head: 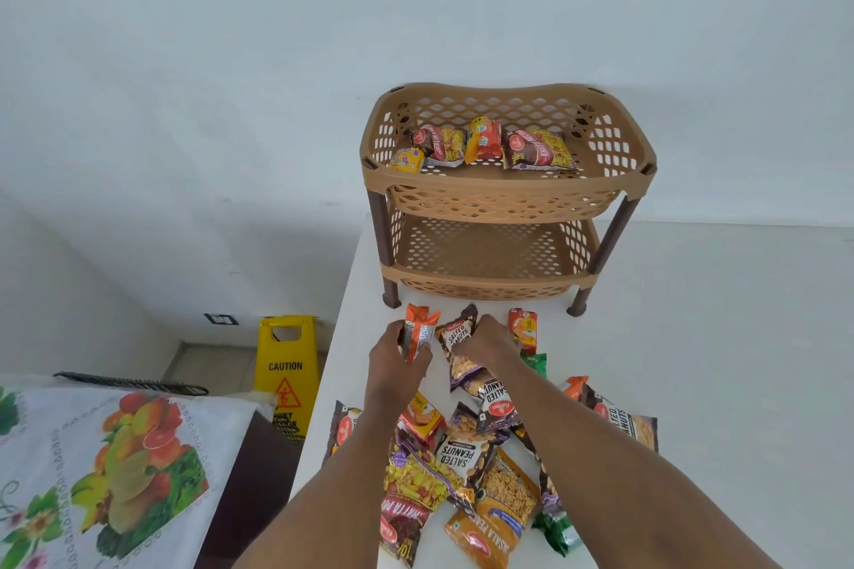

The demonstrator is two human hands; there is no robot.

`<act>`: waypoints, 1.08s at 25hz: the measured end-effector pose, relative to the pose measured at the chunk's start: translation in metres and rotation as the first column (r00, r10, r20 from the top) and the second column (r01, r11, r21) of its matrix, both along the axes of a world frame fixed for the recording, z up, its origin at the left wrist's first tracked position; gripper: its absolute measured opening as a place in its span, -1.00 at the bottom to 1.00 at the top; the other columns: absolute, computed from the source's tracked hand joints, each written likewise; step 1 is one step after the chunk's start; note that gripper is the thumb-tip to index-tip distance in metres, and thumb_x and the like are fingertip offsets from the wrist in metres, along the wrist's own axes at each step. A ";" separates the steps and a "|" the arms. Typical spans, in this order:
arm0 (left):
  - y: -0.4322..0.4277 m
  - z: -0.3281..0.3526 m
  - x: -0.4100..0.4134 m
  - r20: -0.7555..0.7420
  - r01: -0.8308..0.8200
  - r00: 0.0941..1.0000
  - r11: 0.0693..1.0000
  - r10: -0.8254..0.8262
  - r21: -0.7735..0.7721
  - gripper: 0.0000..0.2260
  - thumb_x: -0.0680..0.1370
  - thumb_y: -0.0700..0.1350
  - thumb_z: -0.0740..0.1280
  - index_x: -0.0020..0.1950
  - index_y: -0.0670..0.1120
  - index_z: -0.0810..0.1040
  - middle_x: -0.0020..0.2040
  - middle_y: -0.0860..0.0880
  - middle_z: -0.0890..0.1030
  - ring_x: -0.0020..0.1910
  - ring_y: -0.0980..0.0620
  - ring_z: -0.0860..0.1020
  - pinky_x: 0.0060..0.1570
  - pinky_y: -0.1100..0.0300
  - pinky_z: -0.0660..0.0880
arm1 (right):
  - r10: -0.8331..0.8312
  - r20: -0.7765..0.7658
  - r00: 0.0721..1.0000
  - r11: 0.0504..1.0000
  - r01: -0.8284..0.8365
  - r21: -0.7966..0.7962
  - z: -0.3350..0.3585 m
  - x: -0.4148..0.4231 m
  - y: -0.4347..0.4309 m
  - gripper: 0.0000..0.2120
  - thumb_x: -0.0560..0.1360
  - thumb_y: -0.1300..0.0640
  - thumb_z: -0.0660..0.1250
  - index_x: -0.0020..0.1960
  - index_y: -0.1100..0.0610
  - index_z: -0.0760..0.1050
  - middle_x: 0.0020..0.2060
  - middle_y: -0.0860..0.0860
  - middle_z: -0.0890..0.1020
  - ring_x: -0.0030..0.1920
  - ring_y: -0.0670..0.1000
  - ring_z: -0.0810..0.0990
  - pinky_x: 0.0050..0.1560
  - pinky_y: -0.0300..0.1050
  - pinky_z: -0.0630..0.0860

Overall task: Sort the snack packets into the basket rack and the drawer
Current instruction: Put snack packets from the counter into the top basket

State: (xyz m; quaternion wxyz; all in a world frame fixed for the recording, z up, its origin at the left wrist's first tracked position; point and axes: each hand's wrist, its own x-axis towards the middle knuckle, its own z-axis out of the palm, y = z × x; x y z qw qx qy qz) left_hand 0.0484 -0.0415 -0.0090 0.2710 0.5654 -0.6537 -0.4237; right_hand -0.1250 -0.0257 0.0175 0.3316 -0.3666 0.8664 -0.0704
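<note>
A tan two-tier basket rack stands on the white counter. Its top basket holds several snack packets; the lower tier looks bare. My left hand grips an orange and silver packet just in front of the rack. My right hand holds a dark salted peanuts packet beside it. A pile of several more packets lies on the counter under my forearms. A red packet lies right of my right hand. No drawer is in view.
A yellow caution sign stands on the floor left of the counter. A table with a fruit-print cloth fills the lower left. The white wall is close behind the rack.
</note>
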 end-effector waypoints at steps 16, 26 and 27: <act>-0.014 0.048 -0.016 -0.168 -0.188 0.973 0.969 0.161 -0.158 -0.65 0.60 0.04 0.43 0.36 0.10 0.47 0.14 0.25 0.57 -0.09 0.26 0.56 -0.43 0.56 0.38 | 0.373 0.717 0.589 0.825 0.143 -0.546 0.156 -0.058 0.040 -0.49 0.35 -0.01 0.68 0.27 -0.09 0.65 0.20 0.09 0.73 0.17 0.14 0.75 0.07 -0.02 0.69; -0.015 0.065 -0.019 -0.199 -0.020 0.980 0.968 -0.032 -0.251 -0.65 0.55 0.15 0.44 0.23 0.46 0.39 0.11 0.43 0.60 0.06 0.40 0.60 -0.30 0.44 0.58 | 0.136 0.036 0.990 0.676 -0.066 -0.734 0.280 -0.068 -0.085 -0.37 0.50 0.05 0.58 0.48 0.15 0.45 0.37 0.11 0.60 0.34 0.16 0.59 0.23 0.03 0.57; -0.017 0.067 -0.020 -0.205 -0.018 0.978 0.966 -0.036 -0.257 -0.64 0.54 0.17 0.43 0.25 0.46 0.40 0.14 0.37 0.61 0.05 0.31 0.64 -0.23 0.34 0.66 | 0.124 -0.008 0.992 0.745 -0.099 -0.659 0.275 -0.067 -0.097 -0.35 0.51 0.06 0.57 0.51 0.20 0.43 0.42 0.16 0.56 0.36 0.18 0.58 0.26 0.03 0.54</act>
